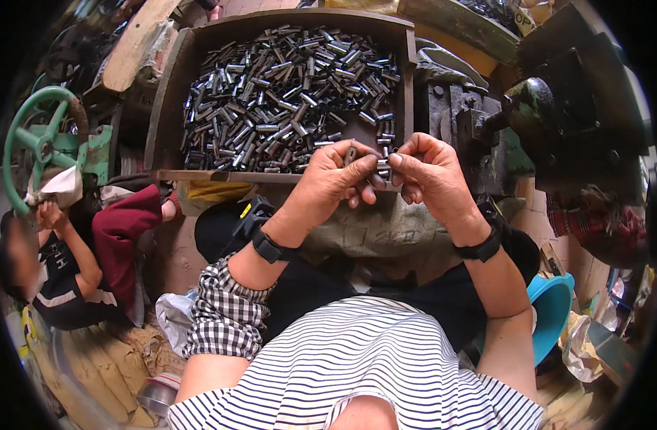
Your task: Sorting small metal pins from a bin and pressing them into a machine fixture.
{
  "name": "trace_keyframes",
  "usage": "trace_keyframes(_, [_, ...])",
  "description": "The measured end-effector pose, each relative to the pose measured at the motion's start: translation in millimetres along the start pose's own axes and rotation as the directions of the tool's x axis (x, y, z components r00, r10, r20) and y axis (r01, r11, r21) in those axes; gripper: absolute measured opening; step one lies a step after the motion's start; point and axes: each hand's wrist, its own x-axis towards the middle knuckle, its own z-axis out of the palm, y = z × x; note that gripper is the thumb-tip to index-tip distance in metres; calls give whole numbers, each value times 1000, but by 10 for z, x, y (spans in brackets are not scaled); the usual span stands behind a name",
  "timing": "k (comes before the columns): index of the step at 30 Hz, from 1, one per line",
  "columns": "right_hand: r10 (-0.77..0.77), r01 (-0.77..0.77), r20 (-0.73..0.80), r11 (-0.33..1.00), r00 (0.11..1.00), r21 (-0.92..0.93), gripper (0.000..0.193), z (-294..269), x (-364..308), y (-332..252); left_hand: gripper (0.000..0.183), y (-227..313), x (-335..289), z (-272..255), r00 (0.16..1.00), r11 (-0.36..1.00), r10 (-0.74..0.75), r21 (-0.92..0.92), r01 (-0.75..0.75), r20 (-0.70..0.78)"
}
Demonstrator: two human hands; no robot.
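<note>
Steel tubes point(383, 166) are sitting pinched between my left hand point(333, 179) and right hand point(427, 172), both gripping them, just over the wooden tray point(169, 93).

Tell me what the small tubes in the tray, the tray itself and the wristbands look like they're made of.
Short grey tubes: likely steel, with bright glints on dark, perhaps oily surfaces.
Brown rectangular tray: looks like worn, dull wood or rusted sheet; hard to tell.
Black wristbands: matte, probably rubber or plastic.
Both hands hold similar tubes.
</note>
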Motion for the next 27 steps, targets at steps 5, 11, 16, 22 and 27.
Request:
trace_keyframes(5, [-16,20,-48,997,999,75,14,139,-263,104,20,-57,-228,88,998,982,15,-188,-3,61])
trace_keyframes(11, [-70,69,-81,998,994,-9,14,236,-601,159,15,-234,-555,487,924,837,372,462,-293,-89])
trace_keyframes(16, [-79,87,-62,985,995,151,13,198,-836,229,12,-196,-579,573,997,994,79,72,-80,15])
trace_keyframes(22, [-90,95,-43,985,995,141,11,179,-953,223,16,-271,-565,554,988,999,-33,6,33,151])
trace_keyframes(27, [-192,159,-140,963,971,-218,11,54,-1007,102,20,-226,-421,744,996,997,-62,-35,64,59])
